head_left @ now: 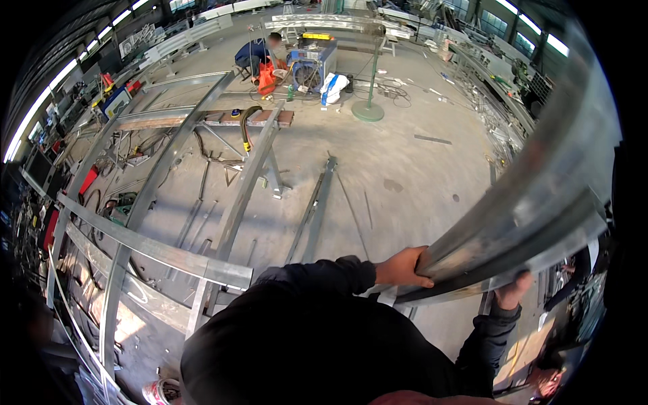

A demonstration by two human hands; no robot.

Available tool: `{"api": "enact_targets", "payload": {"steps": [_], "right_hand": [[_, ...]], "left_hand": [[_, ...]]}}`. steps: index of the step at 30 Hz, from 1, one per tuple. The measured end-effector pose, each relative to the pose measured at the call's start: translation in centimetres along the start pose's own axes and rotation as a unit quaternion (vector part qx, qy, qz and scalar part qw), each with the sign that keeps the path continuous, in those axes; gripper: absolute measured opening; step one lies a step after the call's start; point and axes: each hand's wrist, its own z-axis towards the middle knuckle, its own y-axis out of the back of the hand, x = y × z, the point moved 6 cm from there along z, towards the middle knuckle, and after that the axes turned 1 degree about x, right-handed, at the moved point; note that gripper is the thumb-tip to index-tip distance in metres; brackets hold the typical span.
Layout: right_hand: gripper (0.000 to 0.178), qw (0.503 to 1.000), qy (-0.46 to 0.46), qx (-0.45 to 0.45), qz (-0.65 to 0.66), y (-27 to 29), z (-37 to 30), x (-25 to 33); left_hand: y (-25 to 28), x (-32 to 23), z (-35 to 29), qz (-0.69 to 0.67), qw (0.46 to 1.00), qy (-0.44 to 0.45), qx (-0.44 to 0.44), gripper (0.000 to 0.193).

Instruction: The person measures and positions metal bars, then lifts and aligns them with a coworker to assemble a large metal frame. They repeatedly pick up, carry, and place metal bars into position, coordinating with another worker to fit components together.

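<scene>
A long grey metal channel [513, 209] runs from beside my body up to the far right, its upper part smeared by motion. Around its near end is my left hand [405, 266], thumb on the near side and fingers mostly hidden behind the metal. My right hand [513, 291] grips the channel's lower right edge farther along, a little blurred, with part of its fingers hidden by the metal. Both forearms are in dark sleeves.
At left stands a welded steel frame [158, 256] of long bars. Narrow metal pieces [316, 209] lie on the floor ahead. Farther off are a green round-based stand [368, 111], a blue machine [316, 64], and a crouching person [253, 54]. Another person's hand [547, 381] shows at lower right.
</scene>
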Motion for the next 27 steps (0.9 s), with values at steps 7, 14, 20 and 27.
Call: {"api": "enact_targets", "payload": {"steps": [7, 14, 20, 27], "right_hand": [[0.062, 0.941, -0.124, 0.206, -0.239, -22.5, 30.1, -13.2], [0.097, 0.861, -0.266, 0.302, -0.311, -18.6, 52.5, -28.9], [0.099, 0.706, -0.658, 0.204, -0.166, -0.8, 40.3, -47.9], [0.093, 0.625, -0.740, 0.152, -0.195, -2.0, 52.8, -64.7]], "left_hand": [[15.3, 11.2, 9.9, -0.263, 0.962, 0.034, -0.060, 0.040], [32.3, 15.3, 20.5, -0.350, 0.922, 0.090, -0.141, 0.036], [45.1, 21.9, 28.5, -0.315, 0.915, 0.121, -0.221, 0.024], [58.7, 40.9, 36.2, -0.286, 0.912, 0.167, -0.242, 0.018]]}}
